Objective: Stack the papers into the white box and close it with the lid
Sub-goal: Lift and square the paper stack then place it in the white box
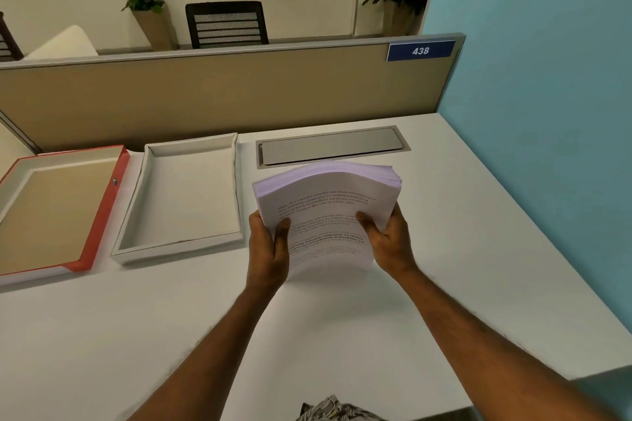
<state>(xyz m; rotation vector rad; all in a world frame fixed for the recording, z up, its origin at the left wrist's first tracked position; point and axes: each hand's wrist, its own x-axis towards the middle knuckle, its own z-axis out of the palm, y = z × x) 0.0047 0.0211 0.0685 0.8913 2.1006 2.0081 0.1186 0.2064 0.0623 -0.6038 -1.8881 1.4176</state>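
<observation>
A thick stack of printed papers (pixel 328 195) is held above the white desk, its far end bowed upward. My left hand (pixel 268 248) grips the stack's near left edge, thumb on top. My right hand (pixel 388 237) grips the near right edge the same way. The open white box (pixel 131 243) lies on the desk to the left of the papers, with nothing inside. Further left lies the red-edged lid (pixel 102 215), turned inside up.
A grey cable hatch (pixel 331 145) is set into the desk (pixel 171 335) behind the papers. A tan partition (pixel 205 96) runs along the back and a blue wall (pixel 547 113) stands at the right. The desk's right edge cuts diagonally toward me.
</observation>
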